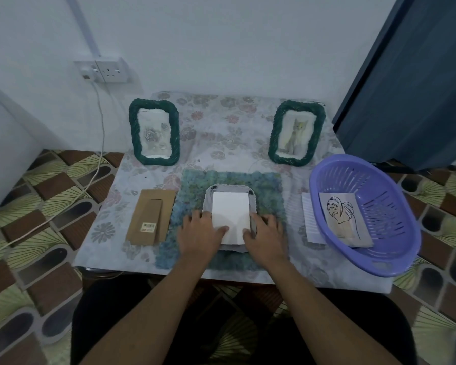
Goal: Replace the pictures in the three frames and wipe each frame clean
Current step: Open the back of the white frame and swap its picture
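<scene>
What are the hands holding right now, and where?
Nothing is gripped. The left hand presses the white sheet at its lower left edge, the right hand at its lower right, flat on the face-down frame.

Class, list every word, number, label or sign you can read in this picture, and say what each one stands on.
Nothing here can be read.
Sticker on the brown backing board: printed marks, too small and blurred to read.
White sheet beside the purple basket: fine lines, too blurred to tell whether they are writing.
Leaf drawing in the basket: no words show.
</scene>
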`<state>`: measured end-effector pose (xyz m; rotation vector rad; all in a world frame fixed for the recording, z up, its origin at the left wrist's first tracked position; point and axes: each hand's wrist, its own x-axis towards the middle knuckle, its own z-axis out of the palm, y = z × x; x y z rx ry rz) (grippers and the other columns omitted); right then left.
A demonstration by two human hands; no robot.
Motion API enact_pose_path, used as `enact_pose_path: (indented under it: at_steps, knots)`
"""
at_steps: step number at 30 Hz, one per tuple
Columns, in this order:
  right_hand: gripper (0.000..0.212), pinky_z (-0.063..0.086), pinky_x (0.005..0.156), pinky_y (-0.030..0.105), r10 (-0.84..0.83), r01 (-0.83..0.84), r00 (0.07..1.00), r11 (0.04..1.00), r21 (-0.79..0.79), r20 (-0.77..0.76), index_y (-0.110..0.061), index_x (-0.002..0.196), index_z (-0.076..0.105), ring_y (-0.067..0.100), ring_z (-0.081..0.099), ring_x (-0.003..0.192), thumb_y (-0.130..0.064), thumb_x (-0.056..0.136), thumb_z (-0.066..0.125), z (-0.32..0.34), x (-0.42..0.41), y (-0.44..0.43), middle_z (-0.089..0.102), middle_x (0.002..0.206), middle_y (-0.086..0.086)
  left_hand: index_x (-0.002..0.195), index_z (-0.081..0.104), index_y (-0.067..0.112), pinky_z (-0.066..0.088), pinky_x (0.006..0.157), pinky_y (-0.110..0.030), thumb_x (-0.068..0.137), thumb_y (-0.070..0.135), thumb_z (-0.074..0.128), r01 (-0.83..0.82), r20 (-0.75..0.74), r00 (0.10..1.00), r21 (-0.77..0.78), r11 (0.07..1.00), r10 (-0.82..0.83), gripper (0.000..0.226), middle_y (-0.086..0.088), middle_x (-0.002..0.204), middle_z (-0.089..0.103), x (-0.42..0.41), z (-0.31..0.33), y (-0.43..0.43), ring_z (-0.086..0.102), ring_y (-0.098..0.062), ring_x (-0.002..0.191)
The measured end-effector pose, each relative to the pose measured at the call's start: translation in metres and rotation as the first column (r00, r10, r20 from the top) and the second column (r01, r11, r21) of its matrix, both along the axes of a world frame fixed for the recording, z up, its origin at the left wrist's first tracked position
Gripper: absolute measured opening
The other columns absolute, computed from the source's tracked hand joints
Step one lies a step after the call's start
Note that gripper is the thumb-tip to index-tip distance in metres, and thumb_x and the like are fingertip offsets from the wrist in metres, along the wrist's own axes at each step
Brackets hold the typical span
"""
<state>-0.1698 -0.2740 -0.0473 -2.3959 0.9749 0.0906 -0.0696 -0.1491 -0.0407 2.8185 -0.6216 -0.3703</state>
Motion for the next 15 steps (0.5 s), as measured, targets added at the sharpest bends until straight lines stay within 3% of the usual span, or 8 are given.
enact_pose_path:
  at_steps: [7, 15]
  knots:
    - [0.054, 0.034, 0.107, 0.045, -0.025, 0.025, 1.000, 1.000, 0.006, -0.011, -0.029, 0.148, 0.039, 0.030, 0.032, 0.133, -0.040, 0.096, 0.050, 0.0017, 0.0026, 0.0031, 0.035, 0.146, 0.006, 0.132, 0.053, 0.018, 0.041, 0.097, -0.040, 0.091, 0.063, 0.052, 0.010, 0.100, 0.995, 0.050, 0.999, -0.015, 0.061, -0.005, 0.134, 0.051, -0.0064, 0.0004, -0.0011, 0.045, -0.026, 0.125]
    - [0.056, 0.034, 0.106, 0.046, -0.021, 0.021, 1.000, 1.000, 0.002, -0.023, -0.030, 0.146, 0.038, 0.031, 0.032, 0.133, -0.042, 0.093, 0.052, 0.0021, 0.0039, 0.0039, 0.034, 0.146, 0.007, 0.134, 0.049, 0.018, 0.044, 0.097, -0.037, 0.088, 0.054, 0.063, 0.014, 0.096, 0.995, -0.062, 0.998, -0.008, 0.060, -0.005, 0.133, 0.053, -0.0078, -0.0003, -0.0024, 0.047, -0.025, 0.124]
